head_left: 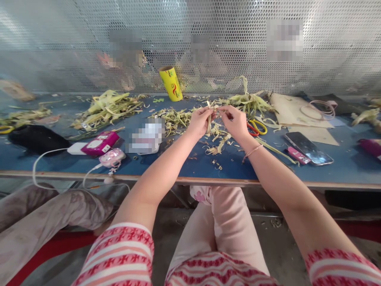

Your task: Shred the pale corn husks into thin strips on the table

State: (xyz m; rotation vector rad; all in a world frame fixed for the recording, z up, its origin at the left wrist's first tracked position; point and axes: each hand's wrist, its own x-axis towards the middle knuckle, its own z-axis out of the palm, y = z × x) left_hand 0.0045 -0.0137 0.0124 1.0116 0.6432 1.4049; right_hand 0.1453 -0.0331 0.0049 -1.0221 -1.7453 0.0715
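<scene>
I hold a thin pale strip of dried leaf [212,115] above the far middle of the blue table [178,167], my left hand [200,121] pinched closed on its left part and my right hand [235,121] pinched closed on its right, fingertips almost meeting. The strip hangs a little between them, over a scatter of trimmings [218,141] lying just near of my hands.

The strip looks brittle (it is dry and narrow), so I judge that a hard tug from either side could snap it or split it along the grain. If my pinch loosens, it could drop into the trimmings and be hard to pick out again. The scissors [256,127], with red and yellow handles, lie just right of my right hand, close enough that a careless sweep of the wrist might knock them. The phone [308,147] sits further right and nearer, well apart.
</scene>
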